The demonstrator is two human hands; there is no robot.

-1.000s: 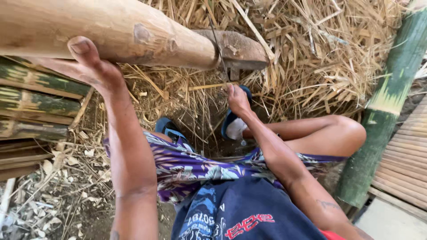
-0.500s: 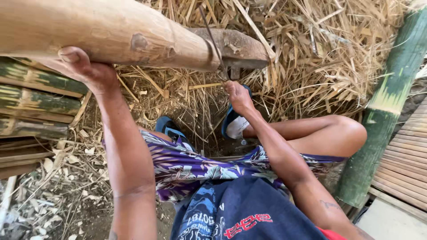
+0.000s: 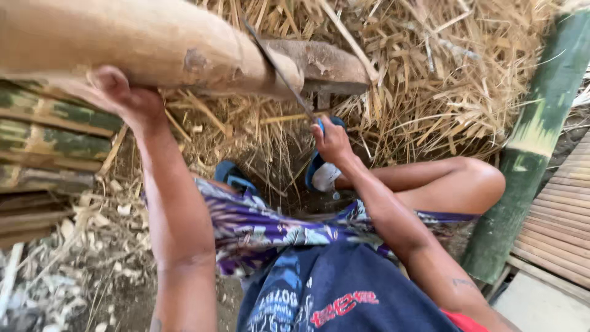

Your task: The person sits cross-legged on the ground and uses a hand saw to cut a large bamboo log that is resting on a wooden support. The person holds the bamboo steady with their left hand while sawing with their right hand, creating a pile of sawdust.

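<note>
A thick tan bamboo pole (image 3: 141,49) lies across the top left, its end resting on a worn wooden block (image 3: 326,64). My left hand (image 3: 120,98) grips the pole from underneath. My right hand (image 3: 332,141) is shut on the handle of a thin saw blade (image 3: 276,67), which slants up across the pole near its end. I sit on the ground with knees apart, a purple patterned cloth (image 3: 258,224) over my lap.
Dry straw and bamboo shavings (image 3: 442,80) pile up behind. Split green bamboo pieces (image 3: 49,141) are stacked at left. A green bamboo post (image 3: 528,147) stands at right beside slatted boards (image 3: 565,215). Blue sandals (image 3: 319,172) are on my feet.
My right hand has lifted the saw so the blade now lies across the pole's end. My left hand stays gripping under the pole, which has shifted slightly.
</note>
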